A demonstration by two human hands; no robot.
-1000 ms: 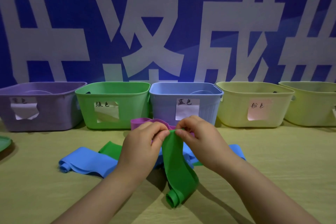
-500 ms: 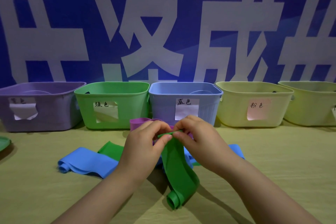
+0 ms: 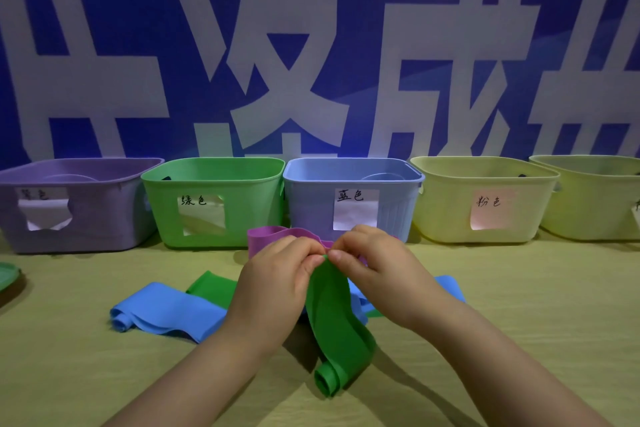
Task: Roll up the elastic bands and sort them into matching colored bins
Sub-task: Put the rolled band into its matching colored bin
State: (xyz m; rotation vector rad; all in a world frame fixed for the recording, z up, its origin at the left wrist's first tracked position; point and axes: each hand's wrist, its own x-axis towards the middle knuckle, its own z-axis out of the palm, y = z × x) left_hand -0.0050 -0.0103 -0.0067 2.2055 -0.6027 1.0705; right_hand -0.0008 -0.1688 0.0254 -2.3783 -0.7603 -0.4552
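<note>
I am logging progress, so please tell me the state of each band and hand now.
green band, top end pinched by both hands, lower end curled on the table.
blue band, lying on the table, left end curled.
purple band, unrolled, behind the hands.
left hand, pinching the green band.
right hand, pinching the green band.

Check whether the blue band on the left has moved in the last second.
No. The blue band still lies with its curled end in front of the purple bin's right corner, as before.
</note>
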